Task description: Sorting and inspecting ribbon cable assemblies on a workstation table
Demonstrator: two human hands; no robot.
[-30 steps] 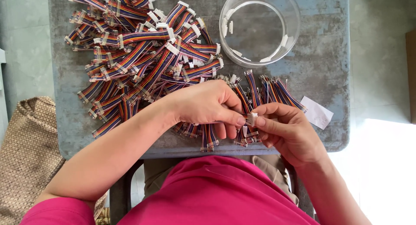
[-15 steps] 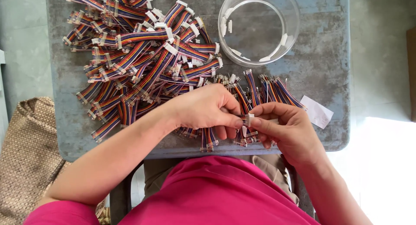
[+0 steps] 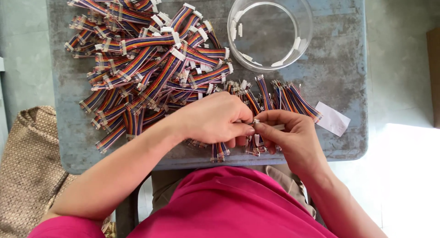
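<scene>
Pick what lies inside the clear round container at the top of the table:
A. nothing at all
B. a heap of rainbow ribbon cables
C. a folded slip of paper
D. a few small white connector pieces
D: the clear round container holds only a few small white connector pieces along its wall.

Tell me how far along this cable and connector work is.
Done, it seems: the big pile of rainbow ribbon cables with white end plugs. In hand: left hand and right hand pinch a small white connector. Left: a row of unplugged cables; few connectors remain in the clear bowl.
</scene>
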